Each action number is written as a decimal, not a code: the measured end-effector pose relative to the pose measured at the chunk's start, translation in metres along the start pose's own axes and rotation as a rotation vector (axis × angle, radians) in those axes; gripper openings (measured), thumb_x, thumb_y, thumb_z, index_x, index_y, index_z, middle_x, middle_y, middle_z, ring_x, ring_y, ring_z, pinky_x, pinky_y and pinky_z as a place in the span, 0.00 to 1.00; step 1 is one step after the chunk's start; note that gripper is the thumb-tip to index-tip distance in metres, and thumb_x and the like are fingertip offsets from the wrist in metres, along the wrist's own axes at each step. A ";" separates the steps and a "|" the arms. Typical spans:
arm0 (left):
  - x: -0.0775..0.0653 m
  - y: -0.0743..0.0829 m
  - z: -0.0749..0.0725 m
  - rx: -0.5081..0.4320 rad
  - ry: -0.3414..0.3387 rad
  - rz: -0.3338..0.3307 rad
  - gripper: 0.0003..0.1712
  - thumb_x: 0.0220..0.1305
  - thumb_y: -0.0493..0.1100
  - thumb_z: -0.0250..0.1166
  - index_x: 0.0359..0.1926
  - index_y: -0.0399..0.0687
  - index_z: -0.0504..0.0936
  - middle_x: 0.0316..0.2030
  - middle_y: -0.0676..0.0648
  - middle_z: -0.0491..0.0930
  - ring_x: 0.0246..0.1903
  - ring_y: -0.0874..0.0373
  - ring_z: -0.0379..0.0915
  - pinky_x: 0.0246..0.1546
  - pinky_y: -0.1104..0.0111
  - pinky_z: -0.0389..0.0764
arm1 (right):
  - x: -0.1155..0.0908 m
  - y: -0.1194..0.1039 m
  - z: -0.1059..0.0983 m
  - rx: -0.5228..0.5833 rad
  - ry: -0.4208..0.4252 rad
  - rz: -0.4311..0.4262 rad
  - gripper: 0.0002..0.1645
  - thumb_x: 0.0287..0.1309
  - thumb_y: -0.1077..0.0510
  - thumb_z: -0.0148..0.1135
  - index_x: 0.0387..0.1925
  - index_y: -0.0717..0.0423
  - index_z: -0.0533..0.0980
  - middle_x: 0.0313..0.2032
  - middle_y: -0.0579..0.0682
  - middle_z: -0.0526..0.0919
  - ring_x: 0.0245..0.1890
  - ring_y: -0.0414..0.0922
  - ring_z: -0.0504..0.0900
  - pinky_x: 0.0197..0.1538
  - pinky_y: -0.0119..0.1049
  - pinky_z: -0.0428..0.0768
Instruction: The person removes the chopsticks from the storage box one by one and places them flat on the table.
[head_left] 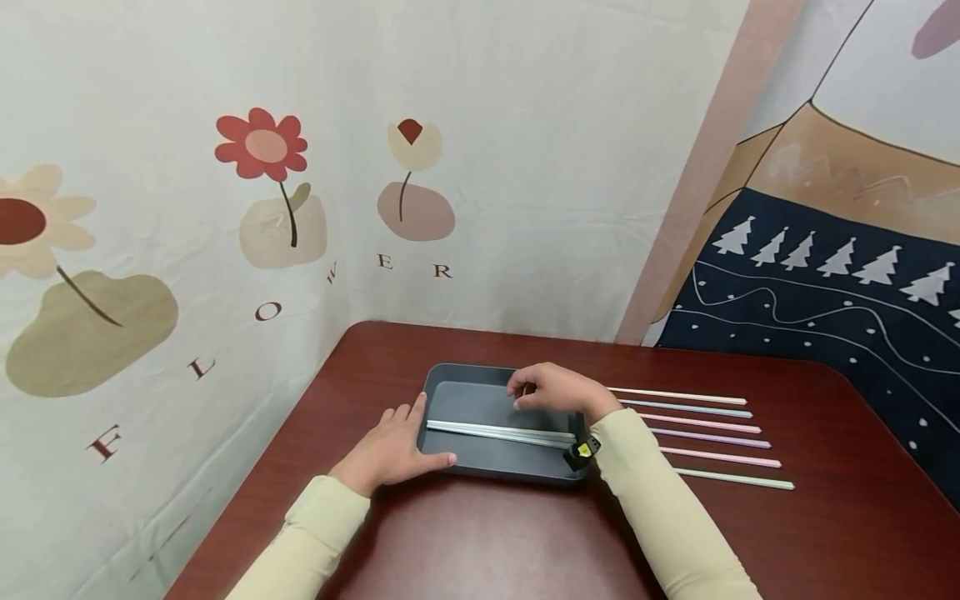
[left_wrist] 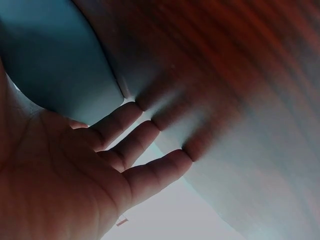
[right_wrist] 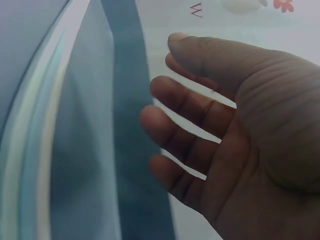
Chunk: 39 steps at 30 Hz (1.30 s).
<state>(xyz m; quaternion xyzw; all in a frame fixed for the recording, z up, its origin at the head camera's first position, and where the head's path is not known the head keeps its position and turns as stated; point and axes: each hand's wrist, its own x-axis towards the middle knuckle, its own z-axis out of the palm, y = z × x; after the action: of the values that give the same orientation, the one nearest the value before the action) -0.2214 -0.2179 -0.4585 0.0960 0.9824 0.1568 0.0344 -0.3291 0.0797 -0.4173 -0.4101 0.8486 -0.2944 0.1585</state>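
Observation:
A dark grey rectangular tray (head_left: 472,398) lies on the table. Across its floor runs a small bundle of long, thin pale strips (head_left: 495,432); the right wrist view shows green, blue and cream strips (right_wrist: 32,130) side by side. My left hand (head_left: 393,450) rests at the tray's left side, fingers extended along the edge and thumb spread toward the near rim. In the left wrist view, the fingertips of this hand (left_wrist: 65,175) meet the tabletop beside the tray. Over the tray's far right part hovers my right hand (head_left: 558,390), fingers loosely bent, nothing between them.
Right of the tray, several pastel strips (head_left: 720,433) lie spaced in a row on the reddish-brown table (head_left: 510,542). A small black device (head_left: 582,452) sits at my right wrist, overlapping the tray's corner. Behind the table hangs a flower-printed curtain (head_left: 525,167).

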 end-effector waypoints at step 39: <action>0.001 0.000 0.002 0.020 -0.003 0.000 0.73 0.46 0.82 0.62 0.76 0.34 0.51 0.64 0.34 0.68 0.62 0.37 0.63 0.58 0.52 0.72 | 0.031 0.016 0.040 0.045 -0.096 0.051 0.05 0.65 0.60 0.64 0.39 0.46 0.81 0.33 0.40 0.80 0.32 0.39 0.75 0.38 0.36 0.75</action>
<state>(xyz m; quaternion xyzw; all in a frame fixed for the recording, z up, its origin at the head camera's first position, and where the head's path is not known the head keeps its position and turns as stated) -0.2226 -0.2172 -0.4602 0.0966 0.9838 0.1469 0.0351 -0.3375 0.0486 -0.4597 -0.3982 0.8434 -0.2893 0.2155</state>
